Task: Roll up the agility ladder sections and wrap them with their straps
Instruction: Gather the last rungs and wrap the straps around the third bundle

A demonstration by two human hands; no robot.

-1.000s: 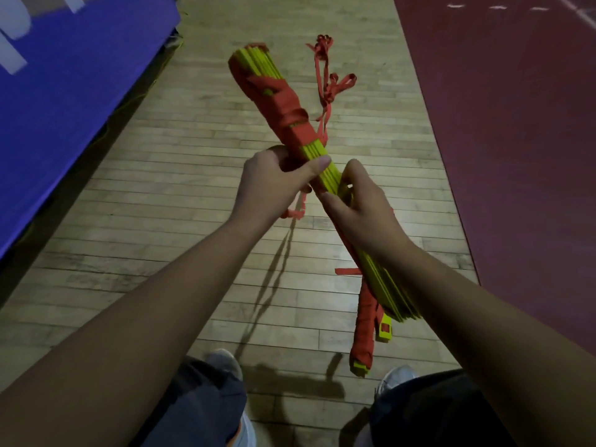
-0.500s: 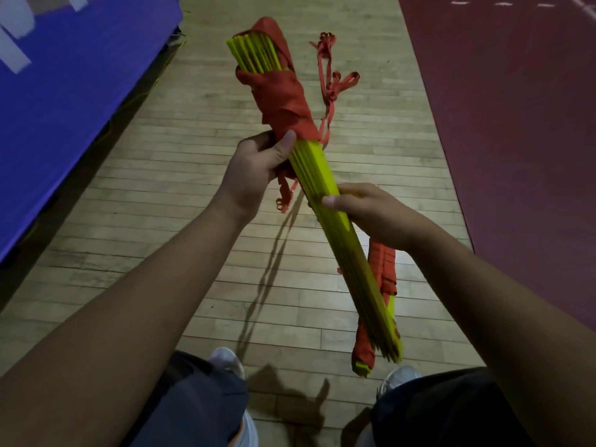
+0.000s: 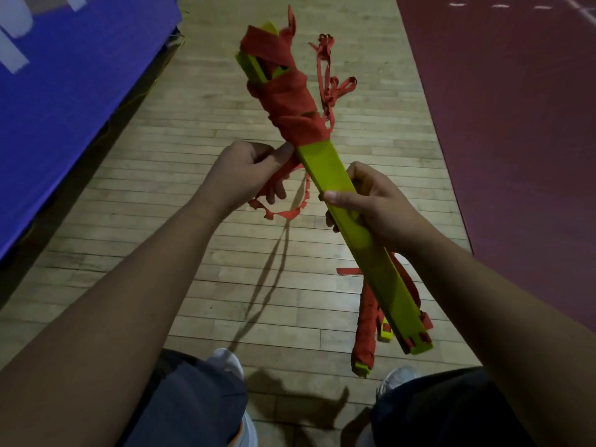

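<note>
Above the plank wooden floor point(image 3: 306, 317), mid-frame: a bundle of flat yellow-green plastic ladder rungs point(image 3: 322, 169) is held slanted, far end bound in red woven strap point(image 3: 287, 101). Right hand point(image 3: 377, 204) is clenched round the bundle's middle, likely as anchor. Left hand point(image 3: 245, 175) pinches the strap's loose tail beside the last turn, probably tensioning the next wrap.

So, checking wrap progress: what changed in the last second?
The ladder bundle turned about its length: flat face up now, not edges. The hands drew apart. Unchanged: left hand holds the loose strap, right hand grips the bundle, top wrapped.
</note>
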